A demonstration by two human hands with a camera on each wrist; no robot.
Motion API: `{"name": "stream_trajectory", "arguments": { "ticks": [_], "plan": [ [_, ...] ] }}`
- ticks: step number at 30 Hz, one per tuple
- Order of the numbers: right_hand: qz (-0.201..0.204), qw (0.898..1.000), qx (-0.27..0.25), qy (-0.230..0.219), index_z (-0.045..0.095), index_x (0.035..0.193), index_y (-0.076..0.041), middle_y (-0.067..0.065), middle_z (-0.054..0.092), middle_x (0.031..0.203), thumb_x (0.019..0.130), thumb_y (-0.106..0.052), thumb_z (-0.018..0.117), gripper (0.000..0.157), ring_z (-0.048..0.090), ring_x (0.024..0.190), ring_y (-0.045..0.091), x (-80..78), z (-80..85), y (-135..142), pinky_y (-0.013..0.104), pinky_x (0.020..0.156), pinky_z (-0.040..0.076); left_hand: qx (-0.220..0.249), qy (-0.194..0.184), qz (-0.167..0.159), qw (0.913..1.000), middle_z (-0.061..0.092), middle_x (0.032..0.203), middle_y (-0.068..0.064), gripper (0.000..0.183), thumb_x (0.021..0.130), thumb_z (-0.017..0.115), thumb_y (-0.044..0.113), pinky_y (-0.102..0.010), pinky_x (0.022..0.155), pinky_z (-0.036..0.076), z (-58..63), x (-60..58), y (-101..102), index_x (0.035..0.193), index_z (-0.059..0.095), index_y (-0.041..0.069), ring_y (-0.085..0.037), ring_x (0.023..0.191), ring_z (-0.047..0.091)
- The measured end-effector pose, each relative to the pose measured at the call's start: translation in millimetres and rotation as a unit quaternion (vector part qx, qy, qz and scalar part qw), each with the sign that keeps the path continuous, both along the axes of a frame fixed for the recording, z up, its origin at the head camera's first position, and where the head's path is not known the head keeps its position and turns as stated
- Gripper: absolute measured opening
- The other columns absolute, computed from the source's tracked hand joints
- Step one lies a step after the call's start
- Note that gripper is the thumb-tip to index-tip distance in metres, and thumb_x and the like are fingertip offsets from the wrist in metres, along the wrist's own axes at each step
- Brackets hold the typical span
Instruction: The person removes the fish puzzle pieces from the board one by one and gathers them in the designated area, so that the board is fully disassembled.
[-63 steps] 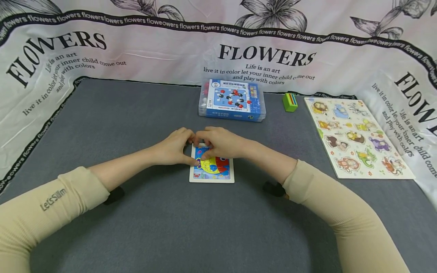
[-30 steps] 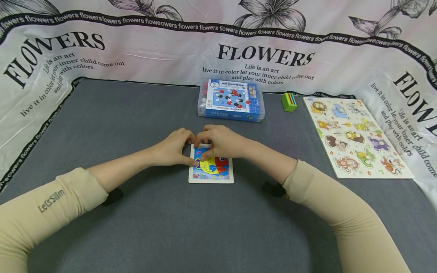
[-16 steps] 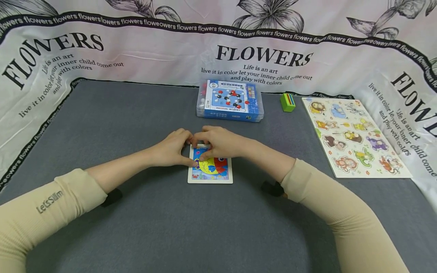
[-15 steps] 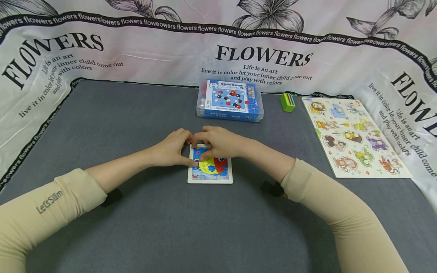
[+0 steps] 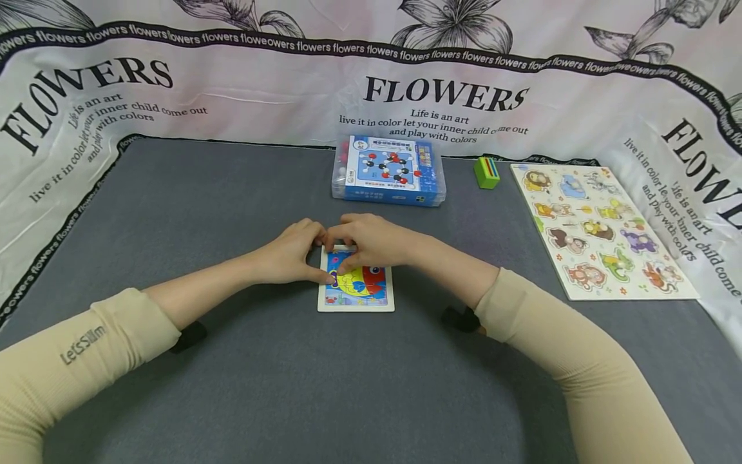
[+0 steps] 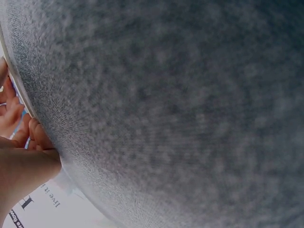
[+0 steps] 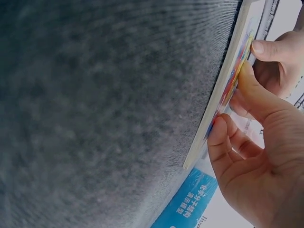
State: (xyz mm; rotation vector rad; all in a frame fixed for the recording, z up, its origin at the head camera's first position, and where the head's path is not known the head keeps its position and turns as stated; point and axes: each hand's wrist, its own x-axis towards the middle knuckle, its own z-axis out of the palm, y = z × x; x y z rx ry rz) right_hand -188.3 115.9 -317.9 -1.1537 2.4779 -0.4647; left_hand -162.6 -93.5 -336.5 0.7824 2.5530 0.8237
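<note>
A small jigsaw puzzle (image 5: 362,299) in a white frame lies flat on the grey cloth, showing a red and yellow fish on blue. My left hand (image 5: 290,252) holds its left side, thumb on the picture's edge and bent fingers at the upper left corner. From above, my right hand (image 5: 377,240) grips at the puzzle's upper left part, thumb on the yellow fish and curled fingertips by the top edge. Both index fingers meet there. The right wrist view shows the right hand's thumb (image 7: 251,85) against the picture; whether a single piece is pinched cannot be told.
Behind the hands stands a clear and blue molecular model box (image 5: 388,171). Right of it sit a green block-like stack with coloured stripes (image 5: 487,173) and a large animal picture board (image 5: 603,232). A flower-printed white sheet (image 5: 261,84) borders the grey cloth (image 5: 348,386).
The whole head view has shifted slightly, so things sit a little further left. Both hands keep the same hold on the puzzle.
</note>
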Motion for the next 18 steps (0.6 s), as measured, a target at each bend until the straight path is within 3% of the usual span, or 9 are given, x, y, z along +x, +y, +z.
{"name": "stream_trajectory", "arguments": {
  "ticks": [18],
  "plan": [
    [-0.018, 1.0, -0.016, -0.008, 0.062, 0.116, -0.019, 0.005, 0.057, 0.102, 0.085, -0.03, 0.078, 0.037, 0.053, 0.09, 0.018, 3.8, -0.7, -4.8, 0.027, 0.075, 0.046, -0.001, 0.008, -0.004, 1.0, 0.051, 0.117, -0.013, 0.057, 0.077, 0.085, 0.034, -0.041, 0.094, 0.039, 0.2, 0.3, -0.3, 0.116, 0.054, 0.005, -0.027, 0.108, 0.044]
  ]
}}
